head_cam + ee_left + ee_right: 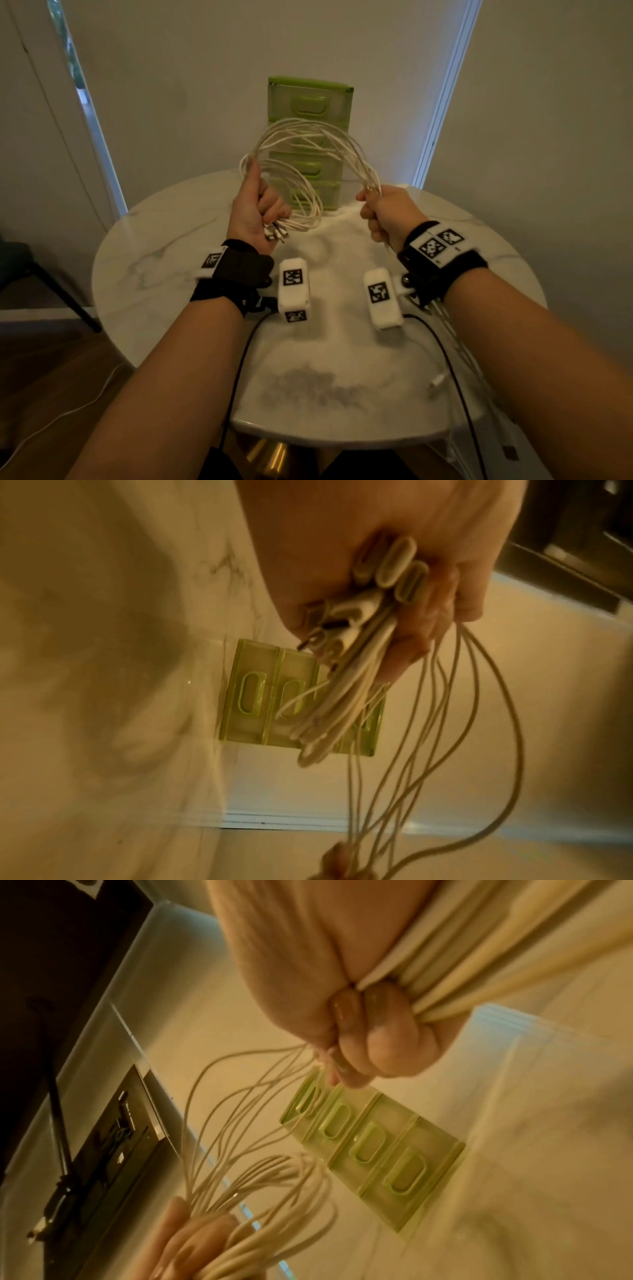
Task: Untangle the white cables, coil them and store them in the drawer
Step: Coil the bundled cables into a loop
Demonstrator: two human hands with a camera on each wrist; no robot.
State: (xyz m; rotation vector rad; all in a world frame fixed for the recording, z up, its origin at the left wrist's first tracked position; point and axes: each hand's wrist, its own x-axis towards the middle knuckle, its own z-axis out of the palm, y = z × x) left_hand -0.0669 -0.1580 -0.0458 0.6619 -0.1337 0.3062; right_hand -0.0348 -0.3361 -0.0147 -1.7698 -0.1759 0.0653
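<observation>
While the white cables (305, 144) are held up over the counter's (144, 240) far edge, coiling looks underway. Both the left hand (255, 209) and right hand (387, 212) are fisted around the bundle, arching left-right before the closed green drawer unit (310, 102). Another loop probably gets wound next.

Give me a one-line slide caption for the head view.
Both hands, left and right, grip a bundle of white cables arching above a marble table, before a closed green drawer unit.
</observation>
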